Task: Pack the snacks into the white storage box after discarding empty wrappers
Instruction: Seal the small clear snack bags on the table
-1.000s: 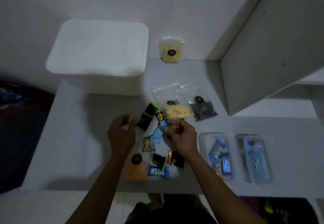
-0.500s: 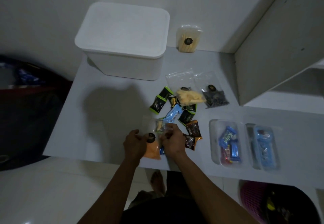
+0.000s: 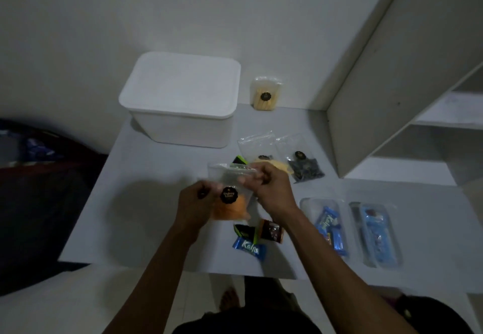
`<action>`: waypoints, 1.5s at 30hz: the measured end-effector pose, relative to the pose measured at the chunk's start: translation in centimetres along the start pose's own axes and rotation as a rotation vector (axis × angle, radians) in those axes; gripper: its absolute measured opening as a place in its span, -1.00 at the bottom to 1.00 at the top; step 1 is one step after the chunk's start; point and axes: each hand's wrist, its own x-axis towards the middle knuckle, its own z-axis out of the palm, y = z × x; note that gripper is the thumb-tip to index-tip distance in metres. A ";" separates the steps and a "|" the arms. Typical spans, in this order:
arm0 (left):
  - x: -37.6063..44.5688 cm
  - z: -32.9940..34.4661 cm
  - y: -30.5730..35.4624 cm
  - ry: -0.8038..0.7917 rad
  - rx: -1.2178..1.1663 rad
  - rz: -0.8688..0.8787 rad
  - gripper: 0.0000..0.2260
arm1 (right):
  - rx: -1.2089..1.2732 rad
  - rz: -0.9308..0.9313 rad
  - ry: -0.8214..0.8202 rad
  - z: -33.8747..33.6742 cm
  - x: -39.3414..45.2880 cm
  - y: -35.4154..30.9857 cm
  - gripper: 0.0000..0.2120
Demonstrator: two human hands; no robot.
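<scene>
I hold a clear zip bag of orange snacks (image 3: 231, 209) with a black round label above the table. My left hand (image 3: 194, 204) grips its left side and my right hand (image 3: 269, 187) pinches its top right edge. The white storage box (image 3: 183, 101) stands at the back left with its lid on. Small wrapped snacks lie under my hands: a blue Kalpa pack (image 3: 249, 248), a brown pack (image 3: 270, 231) and a black-green pack (image 3: 244, 231). Behind my right hand lie a bag of yellow chips (image 3: 281, 165) and a bag of dark snacks (image 3: 305, 167).
A jar-like pack of yellow sticks (image 3: 265, 94) stands against the wall. Two clear trays (image 3: 324, 225) (image 3: 376, 234) with blue wrapped bars sit at the right. A white shelf unit (image 3: 392, 77) rises on the right. The table's front edge (image 3: 183, 267) is near my body.
Both hands have lifted the bag of orange snacks off the table front. The camera has tilted, so the box appears farther right and lower.
</scene>
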 end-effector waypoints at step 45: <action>-2.3 0.5 18.5 0.013 -0.118 0.525 -0.85 | -0.775 -0.532 -0.073 -2.3 0.2 -20.7 -0.89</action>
